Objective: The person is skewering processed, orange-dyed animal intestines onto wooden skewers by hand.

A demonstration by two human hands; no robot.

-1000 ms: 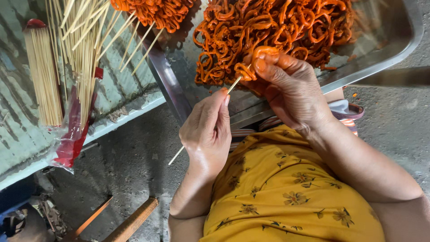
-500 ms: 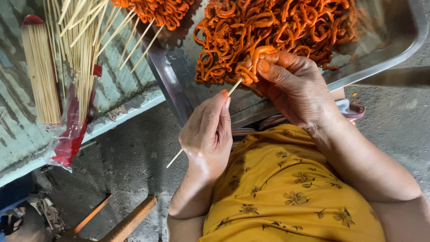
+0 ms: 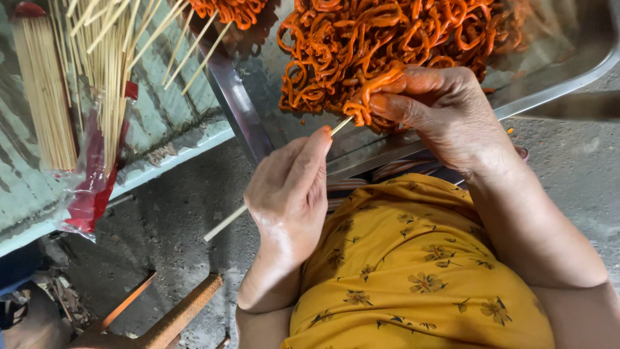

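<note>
My left hand (image 3: 290, 194) pinches a thin bamboo skewer (image 3: 223, 224), whose far tip reaches my right hand. My right hand (image 3: 439, 113) grips a folded orange marinated strip (image 3: 371, 87) and holds it against the skewer's tip. Behind both hands lies a heap of orange strips (image 3: 387, 39) in a shiny metal tray (image 3: 568, 71). My yellow flowered garment fills the lower right.
Loose bamboo skewers (image 3: 106, 71) spill from a red-trimmed plastic bag (image 3: 93, 187) on a grey-green board at left, next to a tight skewer bundle (image 3: 42, 97). A second orange heap (image 3: 232, 10) sits at the top. Rusty metal bars (image 3: 174, 317) lie on the concrete floor.
My right hand has pressed the orange strip closer onto the skewer tip; my left hand holds the skewer in much the same place.
</note>
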